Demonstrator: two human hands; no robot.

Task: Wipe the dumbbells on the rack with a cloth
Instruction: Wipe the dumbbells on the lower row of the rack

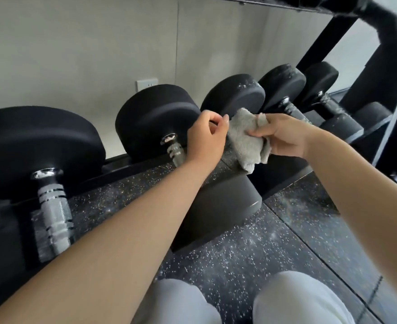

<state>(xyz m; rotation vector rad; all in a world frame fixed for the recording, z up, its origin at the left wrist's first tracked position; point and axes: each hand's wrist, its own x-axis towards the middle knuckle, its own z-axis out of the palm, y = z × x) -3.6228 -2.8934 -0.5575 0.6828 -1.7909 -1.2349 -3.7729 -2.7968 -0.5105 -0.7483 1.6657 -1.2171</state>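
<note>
Several black round-headed dumbbells with chrome handles lie in a row on a low black rack (382, 139). My right hand (284, 136) grips a folded grey cloth (246, 141) over the handle of the third dumbbell (233, 97), whose near head (218, 206) points toward me. My left hand (207, 136) hovers just left of the cloth with curled fingers, its thumb tip at the cloth's edge; a hold on the cloth is not visible. The handle under both hands is hidden. White dust marks the heads of the third dumbbell and the fourth dumbbell (283, 83).
The largest dumbbell (36, 148) and a second dumbbell (155, 120) lie to the left, a smaller fifth dumbbell (319, 78) far right. A black rack post (328, 36) slants up at right. Speckled rubber floor (239, 253), my knees (298, 300) and a wall socket (146, 84) also show.
</note>
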